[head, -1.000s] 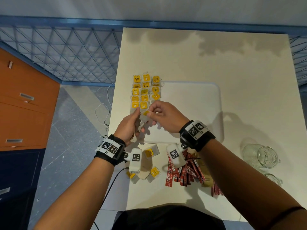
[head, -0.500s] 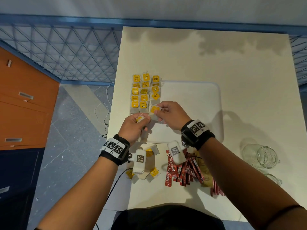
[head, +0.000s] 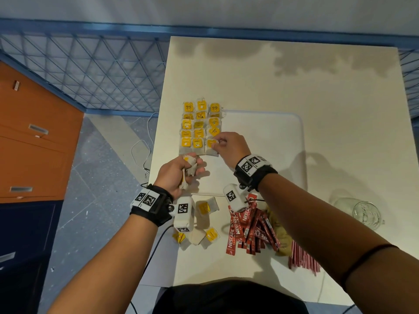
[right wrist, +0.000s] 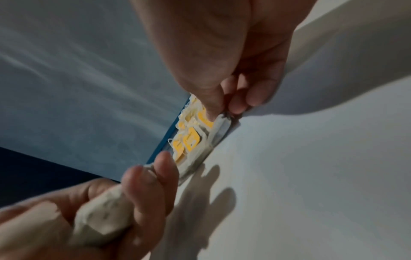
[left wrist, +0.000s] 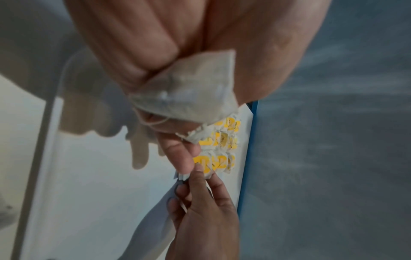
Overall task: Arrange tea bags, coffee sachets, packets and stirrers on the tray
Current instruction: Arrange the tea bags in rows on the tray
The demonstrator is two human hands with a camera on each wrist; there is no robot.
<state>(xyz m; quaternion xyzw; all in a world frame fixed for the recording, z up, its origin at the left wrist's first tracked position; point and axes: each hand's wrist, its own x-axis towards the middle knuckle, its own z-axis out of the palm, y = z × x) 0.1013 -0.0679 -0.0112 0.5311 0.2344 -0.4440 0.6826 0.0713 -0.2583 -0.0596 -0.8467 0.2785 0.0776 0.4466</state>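
Because the right hand (head: 229, 147) is setting a tea bag (head: 212, 145) down at the near end of the third column, tight against bags already laid, the likeliest slip in my judgement is a nudge: fingers that drag on release could shove the neighbouring bag at 9 o'clock or ride the new one over the bag just beyond it at 12 o'clock, spoiling the rows of tea bags (head: 199, 128) along the tray (head: 272, 155)'s left edge. A thread catching on a fingertip could also lift the bag back up. The right hand is nearly closed, thumb and forefinger pinching the yellow tag end of that bag, the other fingers curled loosely behind; in the right wrist view the bag looks to be touching the tray, though I cannot tell whether it lies flat. The left hand (head: 179, 175), at 7 o'clock from the rows and over the tray's near left corner, is closed round a crumpled bunch of spare tea bags (head: 191, 165), a corner hanging below the palm; a loose grip could drop one onto the finished rows. Off the tray, toward 6 o'clock, lie more loose tea bags (head: 205, 208), the red coffee sachets (head: 249, 227) and the stirrers (head: 303, 259), none arranged yet.
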